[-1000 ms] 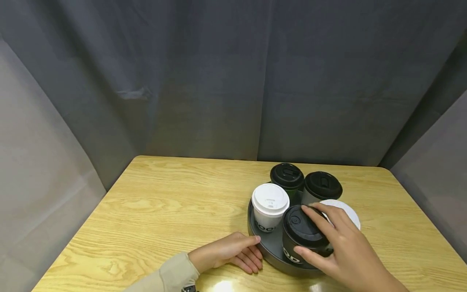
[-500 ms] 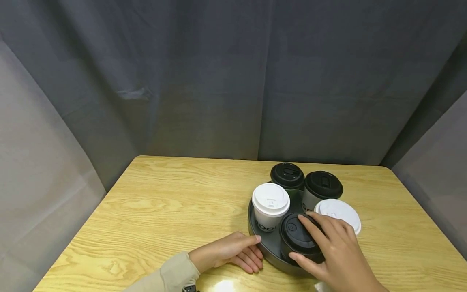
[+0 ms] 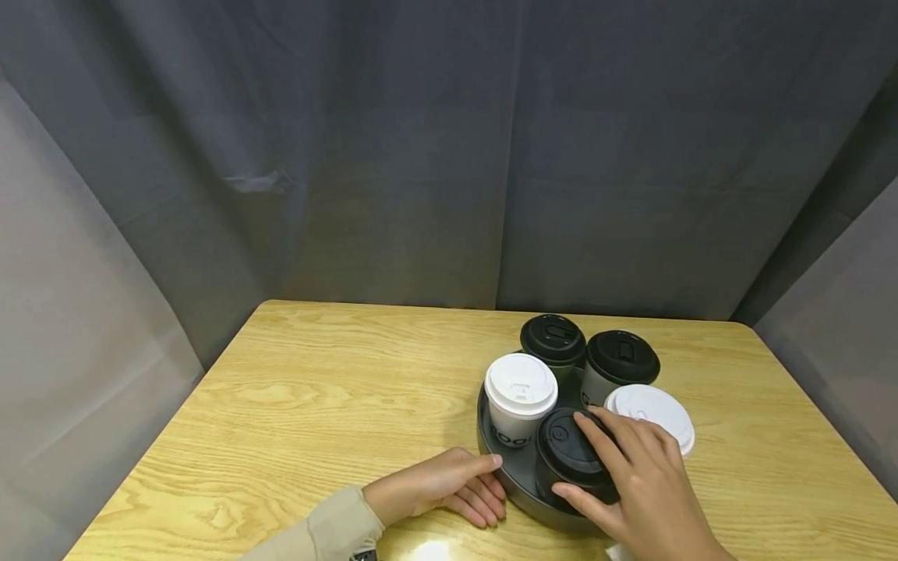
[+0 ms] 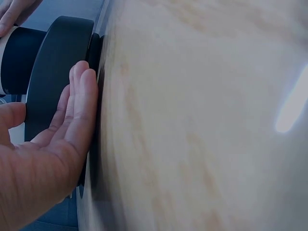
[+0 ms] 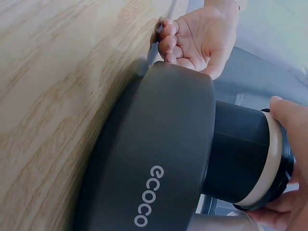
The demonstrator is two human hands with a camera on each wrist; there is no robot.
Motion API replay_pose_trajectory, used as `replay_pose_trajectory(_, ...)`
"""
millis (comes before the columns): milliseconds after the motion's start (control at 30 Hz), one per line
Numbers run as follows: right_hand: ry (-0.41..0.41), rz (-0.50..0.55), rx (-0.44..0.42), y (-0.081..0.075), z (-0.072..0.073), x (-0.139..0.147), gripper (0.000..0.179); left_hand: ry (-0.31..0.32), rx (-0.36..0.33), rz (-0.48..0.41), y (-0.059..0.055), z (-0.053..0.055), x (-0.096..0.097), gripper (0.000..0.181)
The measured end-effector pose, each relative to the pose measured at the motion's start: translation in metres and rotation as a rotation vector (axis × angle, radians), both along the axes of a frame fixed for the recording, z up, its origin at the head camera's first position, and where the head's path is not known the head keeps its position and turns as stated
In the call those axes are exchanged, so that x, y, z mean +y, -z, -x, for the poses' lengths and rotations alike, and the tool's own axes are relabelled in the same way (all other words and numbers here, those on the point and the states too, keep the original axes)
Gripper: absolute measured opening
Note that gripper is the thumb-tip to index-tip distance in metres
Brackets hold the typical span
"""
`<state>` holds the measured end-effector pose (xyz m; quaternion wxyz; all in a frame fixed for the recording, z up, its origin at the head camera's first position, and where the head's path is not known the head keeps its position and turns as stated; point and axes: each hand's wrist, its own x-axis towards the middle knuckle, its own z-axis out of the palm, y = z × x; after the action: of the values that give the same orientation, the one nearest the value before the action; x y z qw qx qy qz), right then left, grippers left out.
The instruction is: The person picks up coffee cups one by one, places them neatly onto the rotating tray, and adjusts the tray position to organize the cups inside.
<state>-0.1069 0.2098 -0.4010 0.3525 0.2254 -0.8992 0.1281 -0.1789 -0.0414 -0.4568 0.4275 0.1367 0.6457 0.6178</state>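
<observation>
My right hand (image 3: pixel 641 475) grips a black lidded coffee cup (image 3: pixel 571 448) by its lid, thumb on the near side and fingers across to the far side. The cup is upright inside a round dark grey tray (image 3: pixel 522 487) with a raised rim, marked "ecoco" in the right wrist view. My left hand (image 4: pixel 57 130) is at the tray's near left, thumb at the rim and fingers nearly straight along the outer wall. Beside the held cup stand a white-lidded cup (image 3: pixel 521 389) and another white-lidded cup (image 3: pixel 659 417), partly covered by my right hand.
At the tray's back stand a black-lidded green cup (image 3: pixel 553 339) and a black-lidded grey cup (image 3: pixel 620 358). The wooden table (image 3: pixel 316 389) reaches back to a dark curtain (image 3: pixel 393 156). A small pale item (image 3: pixel 619 552) shows under my right wrist.
My right hand has brought the black cup slightly left and down into the tray, uncovering more of the right white lid. My left hand has stayed at the rim.
</observation>
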Motion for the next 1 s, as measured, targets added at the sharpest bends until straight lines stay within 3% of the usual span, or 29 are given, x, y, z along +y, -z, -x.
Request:
replay_pose_trajectory(400, 0.017, -0.061, -0.027, -0.001, -0.001, 0.001, 0.081, 0.005, -0.005, -0.012, 0.0, 0.001, -0.001, 0.055)
replay_pose_trajectory(667, 0.041, -0.094, -0.103, -0.003, -0.003, 0.001, 0.081, 0.001, -0.008, -0.011, 0.0, 0.0, -0.001, 0.056)
replay_pose_trajectory(867, 0.012, -0.117, -0.134, -0.007, -0.003, 0.005, 0.079, -0.006, -0.002, -0.004, 0.002, 0.0, -0.001, 0.055)
replay_pose_trajectory(1000, -0.017, -0.089, -0.18, -0.014, -0.003, 0.016, 0.077, 0.006, 0.048, 0.029, -0.002, 0.004, -0.006, 0.056)
